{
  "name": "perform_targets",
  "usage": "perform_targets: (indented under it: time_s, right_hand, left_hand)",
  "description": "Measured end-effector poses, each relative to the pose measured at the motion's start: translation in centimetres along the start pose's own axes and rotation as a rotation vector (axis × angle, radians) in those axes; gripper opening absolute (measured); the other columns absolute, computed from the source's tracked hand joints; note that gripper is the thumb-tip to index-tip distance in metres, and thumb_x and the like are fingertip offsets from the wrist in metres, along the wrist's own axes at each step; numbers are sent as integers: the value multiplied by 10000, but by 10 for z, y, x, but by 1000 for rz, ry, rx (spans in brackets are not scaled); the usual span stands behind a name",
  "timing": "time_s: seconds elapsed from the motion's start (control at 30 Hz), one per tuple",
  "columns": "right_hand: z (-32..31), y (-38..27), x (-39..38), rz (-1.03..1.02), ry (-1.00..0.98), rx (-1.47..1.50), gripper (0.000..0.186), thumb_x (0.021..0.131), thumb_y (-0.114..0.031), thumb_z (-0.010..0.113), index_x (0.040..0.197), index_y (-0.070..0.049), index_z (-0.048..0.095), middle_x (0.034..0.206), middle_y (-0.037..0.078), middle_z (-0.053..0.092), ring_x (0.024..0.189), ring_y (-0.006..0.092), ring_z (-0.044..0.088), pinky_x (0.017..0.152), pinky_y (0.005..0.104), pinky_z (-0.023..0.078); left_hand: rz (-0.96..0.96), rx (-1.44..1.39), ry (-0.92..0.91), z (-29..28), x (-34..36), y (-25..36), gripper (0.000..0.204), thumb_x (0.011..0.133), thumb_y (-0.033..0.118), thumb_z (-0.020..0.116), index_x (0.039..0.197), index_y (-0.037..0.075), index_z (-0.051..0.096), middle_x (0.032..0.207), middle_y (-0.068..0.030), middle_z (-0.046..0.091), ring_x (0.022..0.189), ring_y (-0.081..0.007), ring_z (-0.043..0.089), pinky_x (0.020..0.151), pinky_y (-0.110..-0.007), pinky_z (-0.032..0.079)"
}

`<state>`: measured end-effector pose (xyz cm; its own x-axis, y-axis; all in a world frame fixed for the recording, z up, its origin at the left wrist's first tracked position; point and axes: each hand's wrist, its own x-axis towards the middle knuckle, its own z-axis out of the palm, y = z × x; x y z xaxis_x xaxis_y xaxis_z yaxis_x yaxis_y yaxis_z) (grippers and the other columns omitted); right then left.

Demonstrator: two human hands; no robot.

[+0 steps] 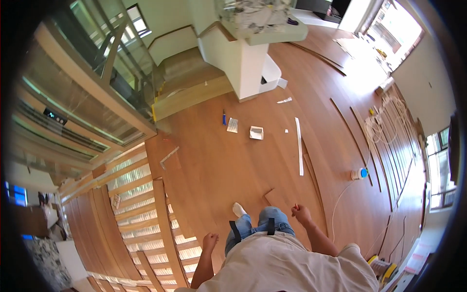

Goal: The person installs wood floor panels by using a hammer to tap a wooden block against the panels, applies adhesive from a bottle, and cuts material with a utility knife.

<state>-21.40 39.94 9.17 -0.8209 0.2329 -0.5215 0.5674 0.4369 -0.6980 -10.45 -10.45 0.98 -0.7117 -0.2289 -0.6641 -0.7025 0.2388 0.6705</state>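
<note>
While wood-plank flooring (204, 170) spans the frame's centre, exposed joists (135, 224) with silvery material between them occupy the lower left. A long white strip (299, 146) lies right of centre; a blue-lidded white tub (357, 174) stands farther right. An L-shaped square (170, 155) lies left of centre. At lower centre, the left hand (210, 241) is curled closed, its contents indeterminable; to its right, the right hand (302, 214) grips a small red object (296, 207), its kind unclear.

Home: stairs (189, 78), exposed floor battens (140, 224)
</note>
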Motion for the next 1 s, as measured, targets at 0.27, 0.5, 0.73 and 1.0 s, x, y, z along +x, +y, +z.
perform_targets:
  time_s: [0.27, 0.5, 0.73, 1.0]
  right_hand:
    - [-15, 47, -1, 492, -368, -433, 256, 899, -288, 686, 853, -38, 712, 707, 67, 720, 500, 146, 581, 450, 326, 454]
    - [30, -47, 143, 384, -405, -445, 221, 895, -244, 652, 828, -39, 699, 691, 79, 709, 501, 169, 599, 445, 333, 459]
    - [149, -101, 380, 82, -623, -617, 237, 902, -266, 627, 873, -37, 682, 747, 101, 719, 614, 185, 685, 537, 323, 527]
    - [378, -174, 663, -148, -527, -893, 334, 926, -353, 553, 905, -50, 690, 925, 240, 712, 870, 458, 692, 725, 552, 558]
  left_hand:
    - [-361, -483, 177, 12, -97, -71, 218, 960, 198, 614, 1000, -4, 685, 856, -125, 729, 719, -194, 703, 628, -309, 568]
    - [-733, -747, 163, 36, -117, -60, 197, 1003, 226, 501, 898, 81, 583, 705, -58, 558, 563, -193, 562, 470, -297, 468]
    - [-849, -603, 138, 83, -58, 57, 208, 1010, 254, 484, 959, 75, 577, 733, -89, 570, 612, -228, 575, 505, -341, 478]
    - [-1086, -388, 107, 127, 138, 160, 241, 1019, 285, 465, 1028, 68, 571, 765, -124, 584, 668, -269, 591, 546, -391, 490]
